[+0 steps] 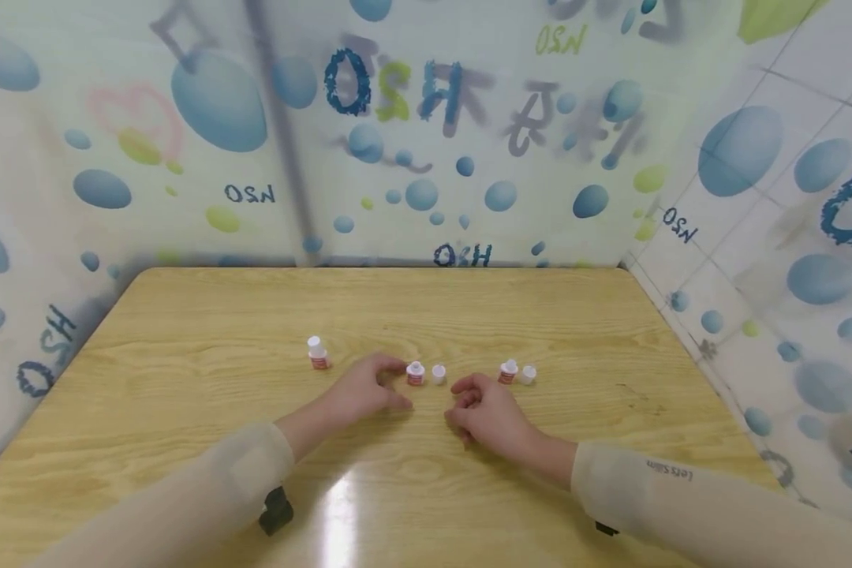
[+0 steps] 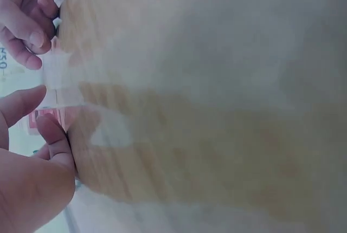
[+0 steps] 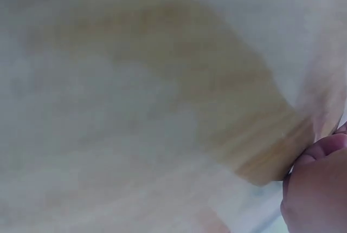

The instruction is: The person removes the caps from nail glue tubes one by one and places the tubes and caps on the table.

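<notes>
A small red-and-white bottle [image 1: 415, 374] stands uncapped near the middle of the table, with a white cap [image 1: 439, 374] just to its right. My left hand [image 1: 364, 390] is beside that bottle, thumb and fingers spread apart; whether a fingertip touches it I cannot tell. The left wrist view shows part of a red label [image 2: 41, 118] behind those fingers. Loosely bent fingers of my right hand [image 1: 495, 416] hang near the cap, with nothing seen in them. Farther right stand another uncapped bottle [image 1: 507, 372] and its white cap [image 1: 528, 375].
A capped red-and-white bottle [image 1: 317, 353] stands left of my left hand. The wooden table [image 1: 397, 308] ends against a printed wall covering [image 1: 397, 213] at the back. Mostly blurred tabletop fills the right wrist view.
</notes>
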The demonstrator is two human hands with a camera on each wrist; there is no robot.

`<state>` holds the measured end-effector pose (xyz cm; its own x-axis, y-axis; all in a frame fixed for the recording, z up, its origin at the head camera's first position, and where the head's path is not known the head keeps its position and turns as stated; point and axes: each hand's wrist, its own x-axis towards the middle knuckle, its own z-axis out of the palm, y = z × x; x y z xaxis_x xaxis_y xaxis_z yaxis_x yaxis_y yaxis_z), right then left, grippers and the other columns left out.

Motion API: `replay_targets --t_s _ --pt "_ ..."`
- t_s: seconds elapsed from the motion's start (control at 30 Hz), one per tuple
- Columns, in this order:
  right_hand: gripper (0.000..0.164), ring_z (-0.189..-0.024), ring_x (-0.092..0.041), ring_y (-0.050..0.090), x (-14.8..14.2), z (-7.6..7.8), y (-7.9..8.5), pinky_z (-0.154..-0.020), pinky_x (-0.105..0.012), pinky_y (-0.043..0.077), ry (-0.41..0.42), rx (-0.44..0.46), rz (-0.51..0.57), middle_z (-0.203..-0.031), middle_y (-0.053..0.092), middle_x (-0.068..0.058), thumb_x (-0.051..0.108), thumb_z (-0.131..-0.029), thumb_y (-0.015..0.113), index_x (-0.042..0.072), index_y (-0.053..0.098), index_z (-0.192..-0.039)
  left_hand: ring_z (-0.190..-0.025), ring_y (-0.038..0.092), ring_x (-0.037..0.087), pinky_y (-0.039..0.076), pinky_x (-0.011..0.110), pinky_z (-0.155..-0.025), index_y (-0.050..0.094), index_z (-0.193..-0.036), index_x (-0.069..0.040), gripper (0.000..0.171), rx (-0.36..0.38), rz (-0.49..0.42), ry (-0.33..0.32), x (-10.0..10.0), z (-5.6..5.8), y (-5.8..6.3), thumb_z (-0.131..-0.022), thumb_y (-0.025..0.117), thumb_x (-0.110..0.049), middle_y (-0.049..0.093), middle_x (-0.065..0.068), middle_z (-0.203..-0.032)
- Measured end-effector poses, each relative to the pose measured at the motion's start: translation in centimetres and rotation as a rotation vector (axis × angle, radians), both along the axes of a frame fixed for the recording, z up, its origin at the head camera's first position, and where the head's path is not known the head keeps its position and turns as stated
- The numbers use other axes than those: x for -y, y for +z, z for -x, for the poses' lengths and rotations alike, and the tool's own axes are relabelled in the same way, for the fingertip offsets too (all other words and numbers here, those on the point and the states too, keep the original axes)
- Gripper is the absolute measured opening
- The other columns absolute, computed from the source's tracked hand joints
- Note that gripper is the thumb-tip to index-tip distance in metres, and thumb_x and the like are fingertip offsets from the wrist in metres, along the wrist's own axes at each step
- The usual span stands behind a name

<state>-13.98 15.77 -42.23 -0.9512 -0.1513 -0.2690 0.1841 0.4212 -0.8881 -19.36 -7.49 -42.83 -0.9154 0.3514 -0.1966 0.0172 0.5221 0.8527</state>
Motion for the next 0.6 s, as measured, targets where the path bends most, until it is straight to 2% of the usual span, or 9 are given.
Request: replay_targets --t_s 0.07,0.23,0.33,0.4,0.53,0.6 --pt "0.033 -0.057 -0.012 0.06 0.2 -0.8 0.2 -0.056 -0.022 0.051 0.025 -0.001 0.005 -0.086 0.065 -0.005 0.003 -0.091 0.076 -0.003 0.063 -0.121 -0.096 0.064 0.02 0.054 0.029 -0.079 0.065 -0.139 0.001 0.067 0.024 -0.01 0.014 0.4 -0.8 0.2 -0.079 0.091 -0.013 0.067 0.017 -0.14" --pt "0.018 -0.056 -0.011 0.057 1.3 -2.3 0.9 -0.055 -0.024 0.051 0.114 -0.015 0.014 -0.082 0.067 -0.003 0.007 -0.091 0.077 0.001 0.069 -0.105 -0.101 0.065 0.022 0.056 0.033 -0.083 0.06 -0.142 -0.003 0.067 0.051 0.024 0.01 1.8 -3.0 1.1 -0.084 0.088 -0.02 0.06 0.021 -0.143" --pt "0.01 -0.063 -0.009 0.056 2.3 -2.6 1.8 -0.058 -0.022 0.048 0.186 -0.083 -0.011 -0.081 0.067 0.0 0.011 -0.093 0.077 0.005 0.071 -0.098 -0.095 0.067 0.021 0.057 0.034 -0.078 0.059 -0.14 -0.006 0.06 0.059 0.021 0.003 3.1 -4.2 1.8 -0.089 0.085 -0.024 0.058 0.021 -0.14" --pt "0.007 -0.066 -0.007 0.054 3.2 -2.6 2.4 -0.06 -0.021 0.047 0.251 -0.177 -0.054 -0.079 0.065 0.003 0.014 -0.095 0.075 0.007 0.071 -0.097 -0.09 0.069 0.02 0.058 0.034 -0.075 0.062 -0.134 -0.005 0.048 0.061 -0.006 0.0 4.3 -4.7 2.4 -0.093 0.081 -0.024 0.062 0.019 -0.131" --pt "0.006 -0.067 -0.004 0.052 5.1 -1.8 3.3 -0.061 -0.02 0.047 0.336 -0.387 -0.124 -0.078 0.062 0.007 0.018 -0.101 0.07 0.013 0.071 -0.101 -0.085 0.069 0.02 0.058 0.032 -0.072 0.07 -0.117 -0.005 0.028 -0.006 -0.007 0.013 6.9 -4.6 4.0 -0.098 0.077 -0.025 0.07 0.01 -0.109" --pt "0.006 -0.067 -0.004 0.053 6.3 -1.1 3.8 -0.061 -0.021 0.047 0.328 -0.418 -0.117 -0.082 0.064 0.008 0.021 -0.103 0.069 0.015 0.07 -0.105 -0.085 0.069 0.02 0.058 0.032 -0.072 0.072 -0.115 -0.006 0.027 -0.056 0.034 0.033 8.3 -4.0 4.8 -0.098 0.076 -0.028 0.071 0.008 -0.106"
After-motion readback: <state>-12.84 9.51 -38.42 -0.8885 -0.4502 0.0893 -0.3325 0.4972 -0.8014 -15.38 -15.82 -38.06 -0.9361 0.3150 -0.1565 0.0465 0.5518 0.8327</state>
